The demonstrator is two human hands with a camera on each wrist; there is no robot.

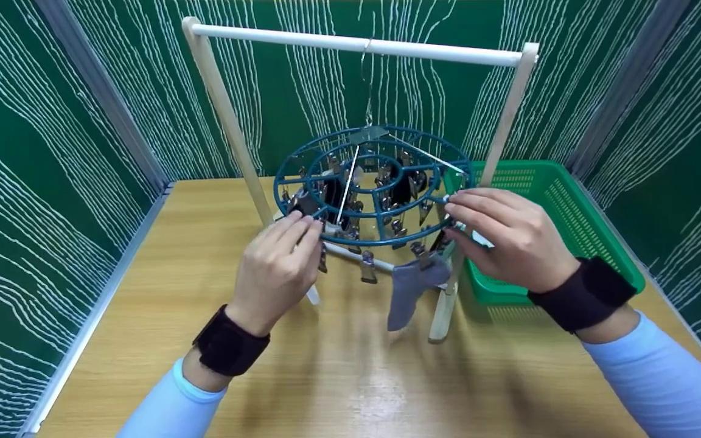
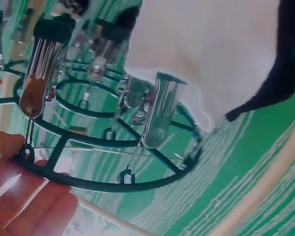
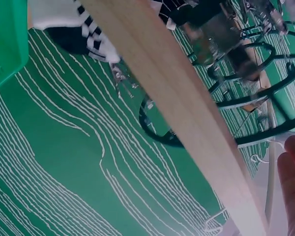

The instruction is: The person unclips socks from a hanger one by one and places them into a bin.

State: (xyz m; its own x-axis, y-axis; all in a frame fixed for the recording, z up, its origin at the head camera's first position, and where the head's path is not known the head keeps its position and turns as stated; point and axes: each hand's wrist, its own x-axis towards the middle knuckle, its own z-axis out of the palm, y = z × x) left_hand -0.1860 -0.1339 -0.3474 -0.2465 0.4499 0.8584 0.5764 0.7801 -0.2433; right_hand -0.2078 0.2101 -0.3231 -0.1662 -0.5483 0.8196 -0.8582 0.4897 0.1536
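A round dark-green clip hanger [image 1: 381, 242] with several metal clips hangs by its hook from a white bar. My left hand [image 1: 280, 261] holds the near-left rim; in the left wrist view its fingers [image 2: 39, 206] lie around the ring beside a clip. At the right rim, my right hand [image 1: 505, 231] grips with fingers above and thumb lower. A grey sock [image 1: 408, 298] dangles from a clip at the near right. White cloth [image 2: 201, 54] hangs from a clip in the left wrist view. Black-and-white checked cloth [image 3: 96, 42] shows in the right wrist view. Dark items hang inside the ring, partly hidden.
The white bar [image 1: 350, 42] rests on a wooden stand [image 1: 229, 121], whose right leg is near my right hand. Behind that hand, a green basket [image 1: 606, 243] stands on the wooden table [image 1: 350, 377]. Green patterned panels [image 1: 22, 182] enclose the table.
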